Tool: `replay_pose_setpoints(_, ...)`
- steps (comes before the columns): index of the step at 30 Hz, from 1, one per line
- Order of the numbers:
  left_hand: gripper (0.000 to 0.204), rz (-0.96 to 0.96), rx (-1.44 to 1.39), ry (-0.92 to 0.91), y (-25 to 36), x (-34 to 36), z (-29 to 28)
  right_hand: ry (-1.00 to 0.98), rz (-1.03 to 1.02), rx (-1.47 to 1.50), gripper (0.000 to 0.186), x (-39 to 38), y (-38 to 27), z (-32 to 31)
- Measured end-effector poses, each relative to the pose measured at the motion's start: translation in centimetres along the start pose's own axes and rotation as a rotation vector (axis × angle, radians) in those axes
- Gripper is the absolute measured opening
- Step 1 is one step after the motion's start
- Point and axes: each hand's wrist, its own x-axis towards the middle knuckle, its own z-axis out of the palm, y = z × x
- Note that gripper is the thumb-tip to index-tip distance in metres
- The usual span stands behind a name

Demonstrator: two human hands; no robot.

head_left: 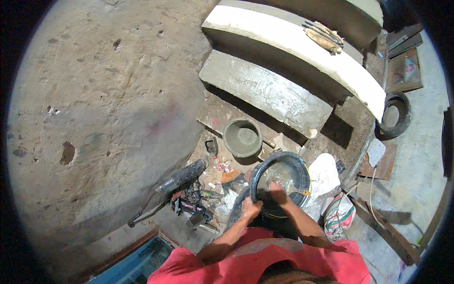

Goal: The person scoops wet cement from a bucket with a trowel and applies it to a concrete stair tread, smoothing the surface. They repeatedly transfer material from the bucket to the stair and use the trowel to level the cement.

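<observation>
My left hand [251, 207] is closed on the near-left rim of a black bucket [255, 174], which has murky grey liquid in it. My right hand [277, 191] reaches down inside the bucket; its fingers are blurred or under the liquid. A tool with a yellowish part [302, 192], too small to make out, lies at the bucket's right side. Another dark container [234, 213] shows beneath and to the left. Just beyond, to the upper left, stands a grey bucket [236, 139] with grey residue inside.
Curved concrete steps [265, 87] rise ahead beside a rough wall [94, 109], with tools [324, 38] on one. Metal machinery and debris [194, 208] lie left. White sacks [321, 175], a striped sack [338, 220], a cable [375, 199], boards [402, 246] and a black tub [402, 113] are right.
</observation>
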Motion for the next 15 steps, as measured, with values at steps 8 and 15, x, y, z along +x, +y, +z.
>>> replay_pose_setpoints(8, 0.028, 0.298, 0.279, 0.115, -2.5, -1.5, -5.3, 0.326, 0.091, -0.617, 0.027, -9.3, -5.8, -7.6)
replay_pose_setpoints(15, 0.03, 0.174, -0.206, 0.08, -2.5, 1.1, -8.1, 0.185, 0.159, -0.51, 0.016, -13.8, -11.8, -13.0)
